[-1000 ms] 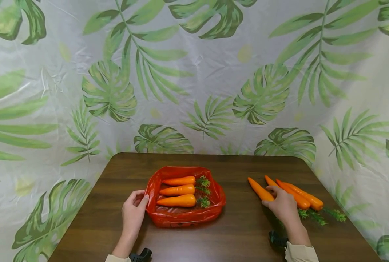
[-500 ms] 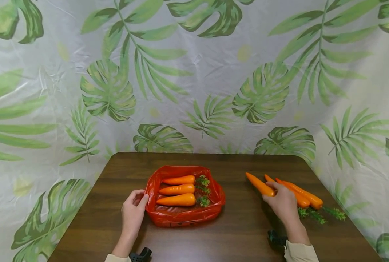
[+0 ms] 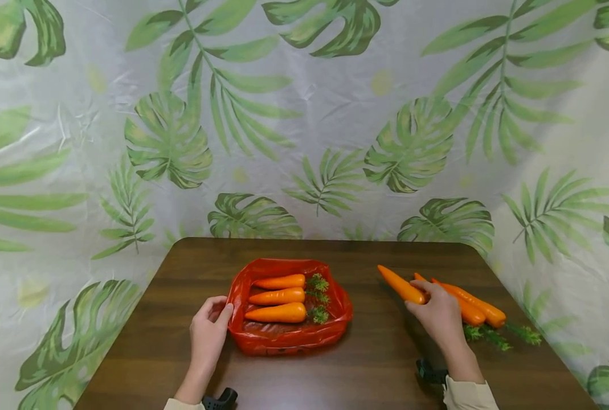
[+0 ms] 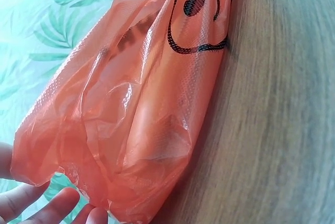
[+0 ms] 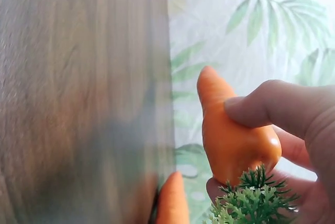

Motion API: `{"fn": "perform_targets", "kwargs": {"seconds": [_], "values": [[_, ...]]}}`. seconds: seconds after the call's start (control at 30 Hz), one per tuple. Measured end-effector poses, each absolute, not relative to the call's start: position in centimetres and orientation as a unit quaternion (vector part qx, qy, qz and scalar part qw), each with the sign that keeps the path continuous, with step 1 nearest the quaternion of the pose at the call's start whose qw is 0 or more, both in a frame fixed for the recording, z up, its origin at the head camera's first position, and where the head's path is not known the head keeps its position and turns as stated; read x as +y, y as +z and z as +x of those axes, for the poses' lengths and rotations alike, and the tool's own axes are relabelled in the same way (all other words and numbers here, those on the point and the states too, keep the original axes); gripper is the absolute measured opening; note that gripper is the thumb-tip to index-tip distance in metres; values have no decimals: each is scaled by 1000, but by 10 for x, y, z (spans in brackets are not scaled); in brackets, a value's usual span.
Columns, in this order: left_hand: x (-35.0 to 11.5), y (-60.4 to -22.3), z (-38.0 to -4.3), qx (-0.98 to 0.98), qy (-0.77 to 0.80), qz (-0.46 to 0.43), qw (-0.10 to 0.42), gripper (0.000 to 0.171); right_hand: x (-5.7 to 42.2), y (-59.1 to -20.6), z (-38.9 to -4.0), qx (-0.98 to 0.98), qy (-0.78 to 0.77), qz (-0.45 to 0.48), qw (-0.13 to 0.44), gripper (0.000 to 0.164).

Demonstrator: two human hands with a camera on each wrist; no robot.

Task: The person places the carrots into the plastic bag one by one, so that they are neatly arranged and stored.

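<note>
A red plastic bag (image 3: 289, 344) lies with its mouth spread wide on the table, three carrots (image 3: 278, 313) with green tops side by side inside. My left hand (image 3: 209, 330) pinches the bag's left rim between thumb and fingers; the left wrist view shows the bag's thin side wall (image 4: 152, 103) with a black print. To the right, my right hand (image 3: 440, 319) grips a carrot (image 3: 399, 283) near its thick end, tip pointing away to the left. In the right wrist view the held carrot (image 5: 230, 135) has its leafy top (image 5: 256, 200) below the fingers.
Close beside the right hand, more carrots (image 3: 481, 310) lie together on the table's right side, their green tops toward the front right edge. The dark wooden table (image 3: 345, 370) backs onto a leaf-printed curtain (image 3: 335, 125). Black bands (image 3: 222, 398) sit at both wrists.
My right hand has lifted the carrot away from the other carrots and carried it slightly left and back. The left hand and the bag stay in place.
</note>
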State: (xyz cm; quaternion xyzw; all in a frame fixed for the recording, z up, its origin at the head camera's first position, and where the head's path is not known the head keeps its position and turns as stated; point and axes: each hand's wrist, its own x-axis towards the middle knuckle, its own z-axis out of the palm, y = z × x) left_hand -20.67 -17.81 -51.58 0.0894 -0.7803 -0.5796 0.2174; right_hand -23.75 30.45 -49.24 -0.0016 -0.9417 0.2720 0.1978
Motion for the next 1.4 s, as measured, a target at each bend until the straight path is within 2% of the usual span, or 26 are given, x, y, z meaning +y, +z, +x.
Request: {"fn": "perform_targets", "kwargs": {"seconds": [0.27,0.47,0.77,1.4], "values": [[-179,-516,-207,-777,-589,95,203,18,293,-478,-237,-941,268,12,205,46],[-180,-517,-209,-777,-586,92,210,17,286,-470,-237,-937,283,24,203,47],[-180,-516,-208,-760,-608,88,211,16,274,-465,-237,-929,281,53,236,46],[-178,-516,-208,-758,-608,88,221,15,244,-449,-242,-924,310,81,210,47]]}}
